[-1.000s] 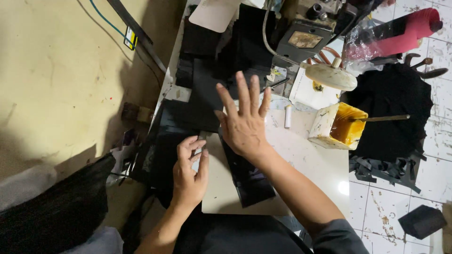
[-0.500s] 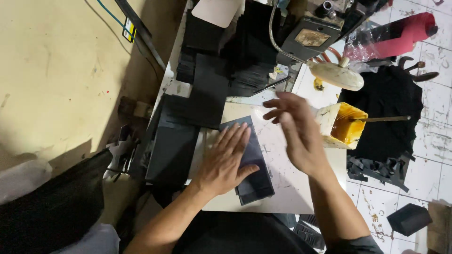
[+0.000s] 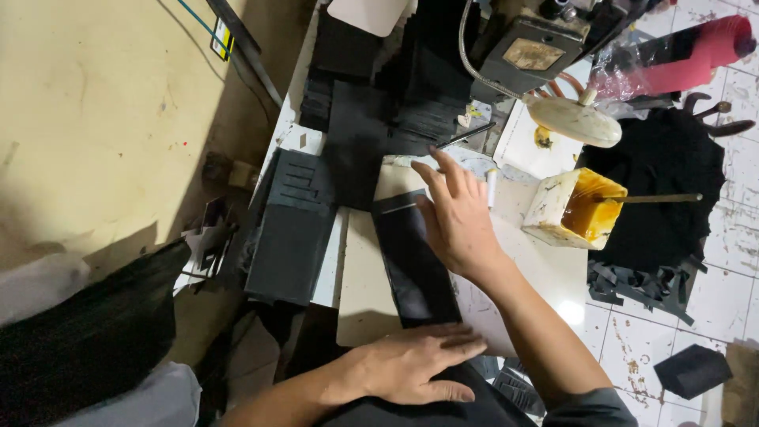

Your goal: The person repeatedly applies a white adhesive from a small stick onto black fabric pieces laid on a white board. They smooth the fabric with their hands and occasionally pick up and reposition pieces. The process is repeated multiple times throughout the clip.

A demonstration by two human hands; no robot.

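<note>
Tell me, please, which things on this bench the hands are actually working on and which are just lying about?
In hand:
- long black strip, flat on the white bench
- right hand pressing its upper part
- left hand pressing its near end

Lying about:
- pot of yellow glue with a stick
- slotted black panel
- red thread cone
- black scraps

Matt black leather strip (image 3: 413, 261)

Bare board (image 3: 360, 292) lies open left of the black strip (image 3: 415, 261), while the glue tub (image 3: 573, 209) and its stick (image 3: 656, 198) crowd the right side.
</note>
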